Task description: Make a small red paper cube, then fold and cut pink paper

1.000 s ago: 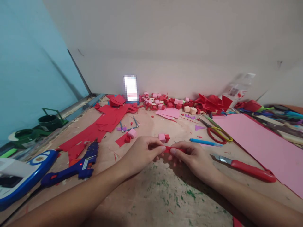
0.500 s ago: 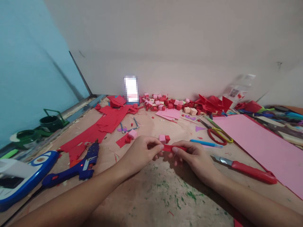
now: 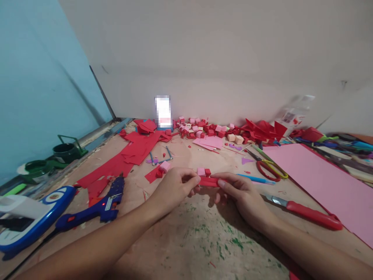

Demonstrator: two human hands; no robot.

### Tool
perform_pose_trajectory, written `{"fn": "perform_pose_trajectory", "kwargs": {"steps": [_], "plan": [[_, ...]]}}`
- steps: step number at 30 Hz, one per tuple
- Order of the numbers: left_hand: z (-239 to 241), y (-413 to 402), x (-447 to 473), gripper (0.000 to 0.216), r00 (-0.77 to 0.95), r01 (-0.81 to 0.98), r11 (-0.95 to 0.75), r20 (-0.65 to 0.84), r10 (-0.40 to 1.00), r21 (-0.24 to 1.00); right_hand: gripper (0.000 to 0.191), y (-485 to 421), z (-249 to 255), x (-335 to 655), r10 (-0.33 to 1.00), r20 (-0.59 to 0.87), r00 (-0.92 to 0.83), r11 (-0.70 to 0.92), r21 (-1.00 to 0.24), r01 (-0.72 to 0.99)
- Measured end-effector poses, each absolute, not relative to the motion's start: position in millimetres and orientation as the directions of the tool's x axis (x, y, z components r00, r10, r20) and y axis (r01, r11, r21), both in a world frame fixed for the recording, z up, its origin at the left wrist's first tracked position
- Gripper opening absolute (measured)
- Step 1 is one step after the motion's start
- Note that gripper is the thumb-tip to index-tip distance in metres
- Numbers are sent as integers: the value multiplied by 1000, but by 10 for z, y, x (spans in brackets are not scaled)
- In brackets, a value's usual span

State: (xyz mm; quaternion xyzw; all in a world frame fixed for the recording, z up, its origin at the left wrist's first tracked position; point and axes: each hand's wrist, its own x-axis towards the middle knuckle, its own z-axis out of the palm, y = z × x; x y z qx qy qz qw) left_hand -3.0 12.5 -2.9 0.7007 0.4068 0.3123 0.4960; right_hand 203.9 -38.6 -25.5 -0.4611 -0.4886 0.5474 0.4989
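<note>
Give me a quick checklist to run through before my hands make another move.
1. Left hand pinching the red paper strip: ok, at its left end.
2. Right hand pinching it too: ok, towards its right end.
3. Red-handled knife blade covered: not ok, it looks exposed, pointing towards the right hand's side.
4. Scissors apart from both hands: ok.
5. Glue gun hot: cannot tell, though its red light glows.

A paper strip point(image 3: 208, 182) is held between the left hand point(image 3: 174, 186) and the right hand point(image 3: 241, 191), with two cubes point(image 3: 201, 171) set just behind on the counter point(image 3: 180, 241). A glue gun point(image 3: 108, 205) is laid to the left, a knife point(image 3: 314, 215) to the right, scissors point(image 3: 257, 158) behind the knife. At the back, a phone point(image 3: 163, 112) is stood left of heaped cubes point(image 3: 201, 133).
</note>
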Motion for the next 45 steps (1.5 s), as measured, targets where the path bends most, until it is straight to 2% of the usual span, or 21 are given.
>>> {"fn": "perform_pose_trajectory", "kwargs": {"steps": [8,22,32,39,42,45], "plan": [[45,114,-36,21,446,256,-172,42,894,951,39,-394,-240,2042,996,-32,-79,-41,-992,-116],[14,75,8,16,519,258,-215,52,853,942,26,-417,-109,2011,986,6,-169,25,-994,111],[20,45,-3,18,543,297,-282,82,836,912,28,-414,-106,1994,985,14,-173,55,-971,232],[35,31,-3,18,559,294,-274,68,826,916,38,-431,-92,2002,974,7,-226,58,-974,221],[40,29,-1,21,585,300,-295,70,808,907,37,-440,-80,1989,969,10,-245,75,-964,256],[47,26,4,20,575,327,-346,105,811,879,29,-440,-66,1981,973,30,-230,95,-956,277]]}}
